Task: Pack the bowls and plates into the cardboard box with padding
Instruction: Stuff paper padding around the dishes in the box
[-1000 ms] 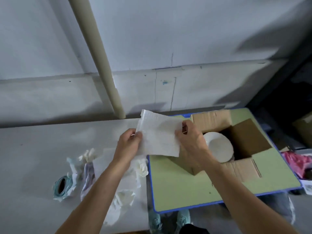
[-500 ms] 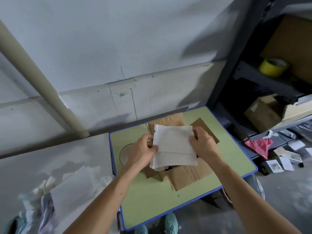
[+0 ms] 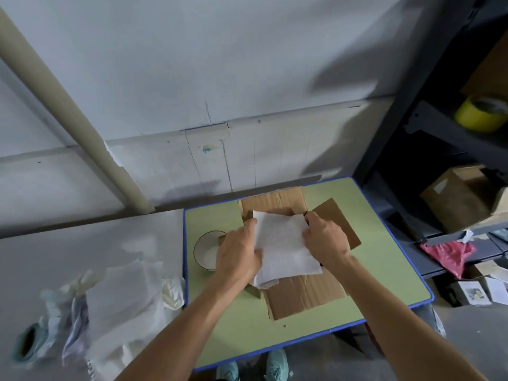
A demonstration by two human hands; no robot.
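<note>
Ur L hand point(image 3: 237, 257) + R hand point(image 3: 325, 240) each pinch 1 foam sheet point(image 3: 284, 243), at its 9 and 3 o'clock edges, over the 1 open box point(image 3: 302, 294) on the green table point(image 3: 233, 325). 1 bowl point(image 3: 204, 253) at box's 9 o'clock, against a flap. 1 padding pile point(image 3: 123, 298) at 8 o'clock.

Found no words or numbers clear enough to read. Spotted a white label point(image 3: 440, 186) on the brown box point(image 3: 464, 207) right of the green table point(image 3: 379, 270), but too blurry. Spotted little white boxes point(image 3: 473, 295) right of the table too, print too small.
</note>
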